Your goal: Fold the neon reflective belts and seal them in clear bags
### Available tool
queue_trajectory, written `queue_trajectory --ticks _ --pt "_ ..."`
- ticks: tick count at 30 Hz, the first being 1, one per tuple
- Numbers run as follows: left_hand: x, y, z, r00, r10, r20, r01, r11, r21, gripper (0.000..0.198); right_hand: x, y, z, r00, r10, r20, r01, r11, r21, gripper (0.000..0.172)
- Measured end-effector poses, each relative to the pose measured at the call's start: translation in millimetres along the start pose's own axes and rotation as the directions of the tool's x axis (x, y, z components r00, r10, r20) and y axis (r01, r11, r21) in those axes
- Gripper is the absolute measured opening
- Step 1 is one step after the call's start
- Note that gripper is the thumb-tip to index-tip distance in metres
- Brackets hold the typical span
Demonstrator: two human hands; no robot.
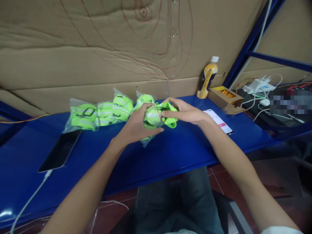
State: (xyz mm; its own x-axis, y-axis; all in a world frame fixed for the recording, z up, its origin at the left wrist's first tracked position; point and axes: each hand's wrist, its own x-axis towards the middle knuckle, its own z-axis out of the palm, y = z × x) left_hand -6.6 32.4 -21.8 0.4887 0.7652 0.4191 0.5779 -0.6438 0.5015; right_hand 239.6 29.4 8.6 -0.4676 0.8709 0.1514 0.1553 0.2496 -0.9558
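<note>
Both hands clench one neon-green vest [156, 115] in a clear bag just above the blue tabletop [170, 152]: the left hand [136, 128] grasps the bag, the right hand [185, 112] pinches the fabric. Three bagged vests [102, 113] lie just left.

1. Both bare forearms reach forward from the bottom of the view and come together near the middle.
2. The left hand [136, 126] has its back towards the camera; the fingers are curled closed in a grip and the thumb points to the right.
3. The right hand [185, 110] is turned palm down, its fingers pinched together and pointing left, towards the left hand.
</note>
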Motion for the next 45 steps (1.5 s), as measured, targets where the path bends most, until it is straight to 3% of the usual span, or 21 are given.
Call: queue_trajectory --ticks 4,6,11,15,23,25,27,30,31,33,35,37,41,43,45 --pt "2 -3 -1.7 0.985 -0.14 -0.101 0.133 0.989 -0.072 0.085 -1 -2 -6 0.993 -0.097 0.067 0.085 0.983 0.164 0.063" --pt "3 -5 -2.9 0.981 -0.149 -0.128 0.138 0.986 -0.089 0.081 4 3 -3 0.983 -0.181 0.01 0.177 0.971 0.161 0.064" --pt "3 -4 -6.4 0.994 -0.095 -0.061 0.095 0.995 -0.003 0.072 15 21 9 0.936 -0.311 -0.166 0.271 0.935 -0.227 0.05" --pt "3 -3 -6.1 0.996 -0.093 -0.008 0.094 0.995 0.017 0.067 15 22 11 0.921 -0.383 -0.068 0.32 0.847 -0.424 0.049" --pt "3 -21 -9.1 0.994 -0.063 0.091 0.075 0.987 -0.142 0.072 5 10 2 0.934 -0.336 0.122 0.356 0.841 -0.407 0.032" --pt "2 -18 -6.8 0.995 -0.038 0.088 0.047 0.994 -0.099 0.071 7 14 3 0.938 -0.32 0.134 0.346 0.842 -0.415 0.03" --pt "1 -15 -2.9 0.998 0.013 0.055 -0.012 1.0 -0.021 0.069 10 21 9 0.931 -0.359 0.067 0.346 0.811 -0.472 0.026" --pt "0 -10 1.6 0.996 0.083 -0.027 -0.08 0.992 0.098 0.065 13 29 22 0.877 -0.472 -0.095 0.343 0.75 -0.566 0.02" --pt "-1 -10 1.8 0.994 0.094 -0.05 -0.087 0.988 0.125 0.064 14 30 27 0.856 -0.502 -0.128 0.347 0.738 -0.579 0.027" --pt "-1 -7 -0.1 0.992 0.099 -0.08 -0.086 0.984 0.158 0.064 13 27 32 0.832 -0.544 -0.113 0.387 0.714 -0.584 0.044" --pt "-1 -4 -4.4 0.991 0.092 -0.098 -0.076 0.984 0.159 0.067 10 23 33 0.818 -0.575 -0.028 0.458 0.68 -0.572 0.049" --pt "0 -1 -9.4 0.991 0.069 -0.11 -0.055 0.991 0.124 0.072 8 19 32 0.796 -0.605 0.018 0.51 0.655 -0.557 0.044" --pt "2 3 -14.7 0.988 -0.036 -0.15 0.038 0.999 0.011 0.083 7 23 31 0.705 -0.705 -0.078 0.534 0.601 -0.594 0.031" --pt "2 2 -14.1 0.991 -0.077 -0.108 0.077 0.997 -0.005 0.084 8 27 33 0.65 -0.751 -0.115 0.544 0.566 -0.62 0.029" --pt "2 1 -11.4 0.997 -0.067 -0.044 0.068 0.998 0.009 0.083 10 31 34 0.624 -0.769 -0.139 0.544 0.556 -0.628 0.028"
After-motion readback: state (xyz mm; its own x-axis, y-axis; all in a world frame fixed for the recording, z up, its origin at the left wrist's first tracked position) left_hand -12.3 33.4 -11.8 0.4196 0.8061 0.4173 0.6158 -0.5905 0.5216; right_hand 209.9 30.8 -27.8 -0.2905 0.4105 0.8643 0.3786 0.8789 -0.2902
